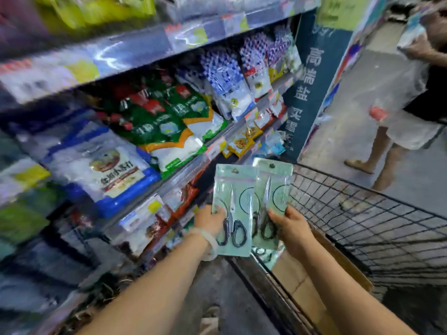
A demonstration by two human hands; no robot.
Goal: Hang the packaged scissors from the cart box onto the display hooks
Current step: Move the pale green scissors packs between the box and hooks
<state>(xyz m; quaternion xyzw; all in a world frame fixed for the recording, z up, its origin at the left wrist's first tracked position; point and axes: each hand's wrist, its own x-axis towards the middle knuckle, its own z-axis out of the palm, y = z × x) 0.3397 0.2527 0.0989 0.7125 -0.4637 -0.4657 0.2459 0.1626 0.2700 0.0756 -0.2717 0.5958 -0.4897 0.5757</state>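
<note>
I hold two scissors packs upright, long axes vertical, hang holes on top, just left of the wire cart (362,213). Left hand (209,220) pinches the left scissors pack (233,201); right hand (290,224) pinches the right scissors pack (272,189). The cardboard box (338,267) sits in the cart, below my right hand. No display hooks in view; left pack is nearer the shelves (169,180).
</note>
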